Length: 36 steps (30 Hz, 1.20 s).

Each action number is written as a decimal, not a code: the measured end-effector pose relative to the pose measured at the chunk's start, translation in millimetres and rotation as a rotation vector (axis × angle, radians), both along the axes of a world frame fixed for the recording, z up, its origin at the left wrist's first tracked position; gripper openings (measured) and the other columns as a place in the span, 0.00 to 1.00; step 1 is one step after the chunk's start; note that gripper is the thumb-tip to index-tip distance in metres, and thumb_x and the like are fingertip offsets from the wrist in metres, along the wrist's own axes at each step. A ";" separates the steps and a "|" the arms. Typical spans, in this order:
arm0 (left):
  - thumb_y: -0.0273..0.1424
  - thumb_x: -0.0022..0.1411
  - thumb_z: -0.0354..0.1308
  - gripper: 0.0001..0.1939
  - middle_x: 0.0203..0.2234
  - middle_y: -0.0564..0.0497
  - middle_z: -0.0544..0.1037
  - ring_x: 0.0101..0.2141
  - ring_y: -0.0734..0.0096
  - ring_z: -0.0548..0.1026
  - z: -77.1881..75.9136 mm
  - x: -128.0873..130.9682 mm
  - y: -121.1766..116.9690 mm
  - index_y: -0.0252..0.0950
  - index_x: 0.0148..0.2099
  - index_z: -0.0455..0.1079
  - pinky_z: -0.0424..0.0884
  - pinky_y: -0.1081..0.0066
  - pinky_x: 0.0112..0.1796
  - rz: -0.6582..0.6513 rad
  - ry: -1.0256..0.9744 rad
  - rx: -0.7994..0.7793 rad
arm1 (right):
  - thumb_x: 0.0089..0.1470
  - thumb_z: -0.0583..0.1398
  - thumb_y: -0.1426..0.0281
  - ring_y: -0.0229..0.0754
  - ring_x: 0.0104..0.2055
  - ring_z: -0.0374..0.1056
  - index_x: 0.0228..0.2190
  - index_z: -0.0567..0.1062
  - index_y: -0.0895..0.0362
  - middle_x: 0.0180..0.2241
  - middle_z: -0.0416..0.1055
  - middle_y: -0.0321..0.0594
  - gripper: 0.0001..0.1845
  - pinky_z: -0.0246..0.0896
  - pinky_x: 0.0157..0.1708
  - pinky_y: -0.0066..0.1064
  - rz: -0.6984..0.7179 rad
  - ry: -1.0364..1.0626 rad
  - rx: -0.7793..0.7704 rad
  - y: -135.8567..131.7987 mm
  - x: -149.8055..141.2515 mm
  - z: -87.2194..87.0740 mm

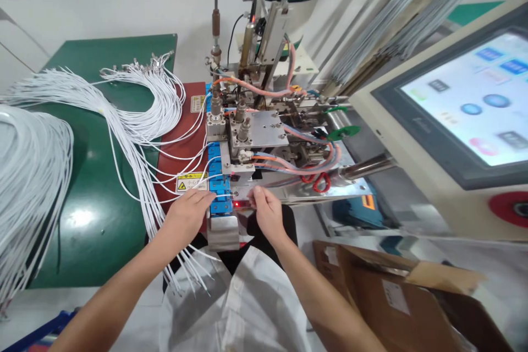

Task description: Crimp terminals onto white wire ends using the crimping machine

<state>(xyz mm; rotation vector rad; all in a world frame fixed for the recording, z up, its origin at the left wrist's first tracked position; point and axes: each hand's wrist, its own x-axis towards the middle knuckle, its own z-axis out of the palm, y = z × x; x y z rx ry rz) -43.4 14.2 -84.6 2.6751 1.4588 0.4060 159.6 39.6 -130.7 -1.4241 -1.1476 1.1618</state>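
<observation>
My left hand (192, 212) is at the near end of a row of blue cable holders (220, 207). Its fingers are closed on a white cable (224, 195), which crosses one of the blue blocks toward the right. My right hand (267, 212) is just past the cable's tip, thumb and fingertips pinched together beside the machine's metal edge. Whatever lies between those fingertips is too small to make out. Farther along the row, other white cables run into the blue blocks. A bundle of white cables (132, 162) drapes over the bench left of my left hand.
Left of the machine (264, 129) is a green bench top (93, 190) with more coiled cables (31, 176). A green-flanged wire spool (341, 124) sits at the machine's right. A touchscreen panel (474, 99) stands on the right, above cardboard boxes (383, 286).
</observation>
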 end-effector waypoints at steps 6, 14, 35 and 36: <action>0.28 0.60 0.53 0.08 0.36 0.46 0.74 0.40 0.65 0.70 21.4 -12.9 -32.0 0.33 0.42 0.69 0.67 0.63 0.43 -0.128 0.001 -0.071 | 0.51 0.52 0.53 0.35 0.21 0.56 0.18 0.67 0.58 0.17 0.61 0.33 0.23 0.54 0.23 0.27 -0.026 0.054 0.040 -0.9 8.9 9.8; 0.30 0.63 0.49 0.09 0.28 0.51 0.75 0.30 0.73 0.72 31.1 -3.1 -38.2 0.35 0.35 0.69 0.69 0.72 0.34 -0.061 -0.177 -0.227 | 0.54 0.52 0.58 0.35 0.22 0.58 0.19 0.69 0.58 0.19 0.64 0.35 0.21 0.56 0.24 0.28 0.057 0.089 0.087 -16.1 6.0 17.6; 0.29 0.60 0.52 0.07 0.29 0.50 0.77 0.29 0.74 0.75 17.6 42.4 -22.0 0.36 0.37 0.72 0.72 0.74 0.34 0.280 -0.646 -0.204 | 0.53 0.54 0.67 0.37 0.27 0.65 0.24 0.73 0.57 0.23 0.69 0.37 0.12 0.62 0.29 0.28 0.296 0.126 0.115 -19.4 -10.7 54.5; 0.29 0.60 0.52 0.07 0.29 0.51 0.77 0.29 0.74 0.74 17.4 42.4 -22.4 0.36 0.37 0.72 0.72 0.74 0.34 0.292 -0.650 -0.224 | 0.53 0.54 0.66 0.36 0.26 0.64 0.24 0.73 0.57 0.22 0.69 0.37 0.12 0.61 0.28 0.28 0.293 0.143 0.092 -19.8 -11.3 53.7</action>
